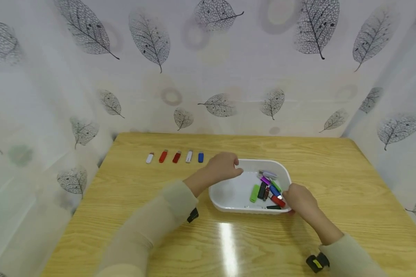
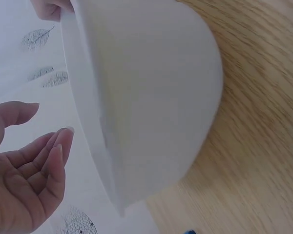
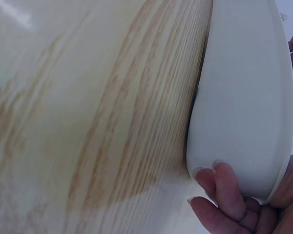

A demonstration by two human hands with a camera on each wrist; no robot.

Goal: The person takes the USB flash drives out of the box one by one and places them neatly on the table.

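The left sleeve (image 1: pixel 138 231) is long and plain, a pale cream-beige with creases near the elbow; the right sleeve (image 1: pixel 353 257) shares that soft shade. Near each cuff sits a small black unit — the left unit (image 1: pixel 192 215) dark, the right unit (image 1: pixel 317 263) boxy — with a yellow patch.

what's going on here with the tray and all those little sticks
A person's right hand grips the right end of a white tray, where a loose pile of USB sticks lies. The left hand is near the far rim, holding nothing. On the table, left of the tray, five more sticks lie in a row.
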